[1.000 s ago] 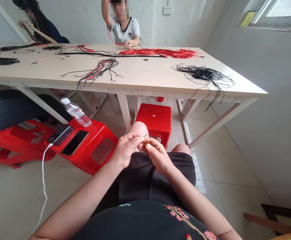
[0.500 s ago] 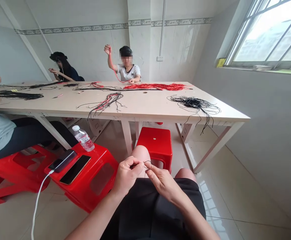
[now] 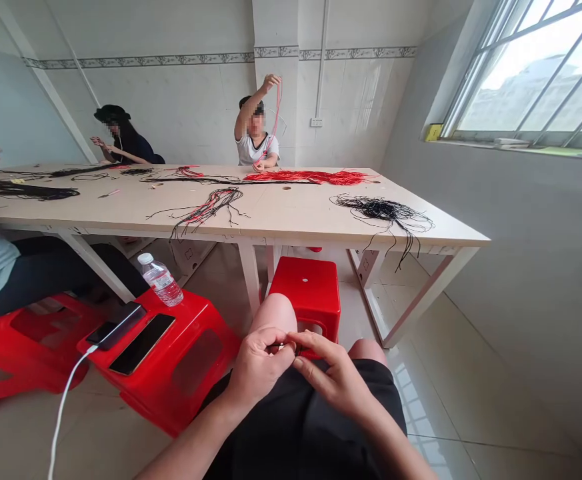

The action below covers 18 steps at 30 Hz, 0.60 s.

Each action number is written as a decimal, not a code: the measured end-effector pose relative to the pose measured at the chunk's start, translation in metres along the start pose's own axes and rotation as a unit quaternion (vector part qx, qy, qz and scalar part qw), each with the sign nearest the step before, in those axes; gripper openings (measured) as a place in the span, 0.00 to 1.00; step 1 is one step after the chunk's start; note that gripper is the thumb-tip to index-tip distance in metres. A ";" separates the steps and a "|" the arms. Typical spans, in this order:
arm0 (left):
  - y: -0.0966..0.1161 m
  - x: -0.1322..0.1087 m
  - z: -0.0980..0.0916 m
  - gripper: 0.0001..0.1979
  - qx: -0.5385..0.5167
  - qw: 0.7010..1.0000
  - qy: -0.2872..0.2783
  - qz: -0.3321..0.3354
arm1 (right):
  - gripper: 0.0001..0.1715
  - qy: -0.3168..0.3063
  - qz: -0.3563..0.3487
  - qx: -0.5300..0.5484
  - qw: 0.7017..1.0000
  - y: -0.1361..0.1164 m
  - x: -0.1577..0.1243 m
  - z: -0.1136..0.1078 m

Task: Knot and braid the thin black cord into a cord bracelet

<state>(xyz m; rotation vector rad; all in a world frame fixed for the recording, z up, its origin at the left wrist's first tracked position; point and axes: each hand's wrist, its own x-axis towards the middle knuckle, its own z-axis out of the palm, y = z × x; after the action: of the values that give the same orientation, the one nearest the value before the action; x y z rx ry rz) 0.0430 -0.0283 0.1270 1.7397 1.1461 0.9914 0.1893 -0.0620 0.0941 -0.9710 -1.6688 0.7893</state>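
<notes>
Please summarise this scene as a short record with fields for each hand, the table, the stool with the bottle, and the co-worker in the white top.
Left hand: pinching thin black cord, mostly hidden by fingers
Right hand: fingertips at the cord, grip unclear
Table: includes red cords, black tangle, red-and-black bundle
Stool: bottle, phone, dark device with white cable
Co-worker: one hand raised, holding red strand
</notes>
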 end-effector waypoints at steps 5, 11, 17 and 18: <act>0.003 -0.002 0.000 0.08 0.019 1.000 -0.019 0.001 | 0.10 0.032 0.087 0.090 0.992 0.011 0.002 0.000; 0.000 0.000 0.006 0.08 0.003 0.999 0.015 0.028 | 0.09 0.088 0.139 0.252 0.953 0.015 0.004 0.015; 0.002 0.004 0.005 0.07 0.000 1.000 0.019 0.003 | 0.14 0.156 0.193 0.278 0.928 0.015 0.008 0.026; 0.002 0.005 0.004 0.07 -0.008 1.000 -0.003 -0.010 | 0.14 0.161 0.186 0.262 0.933 0.015 0.008 0.025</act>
<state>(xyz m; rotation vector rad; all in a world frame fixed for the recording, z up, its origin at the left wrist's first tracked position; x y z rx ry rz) 0.0490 -0.0255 0.1282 1.7136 1.1468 0.9794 0.1674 -0.0494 0.0779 -0.9737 -0.9266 1.1807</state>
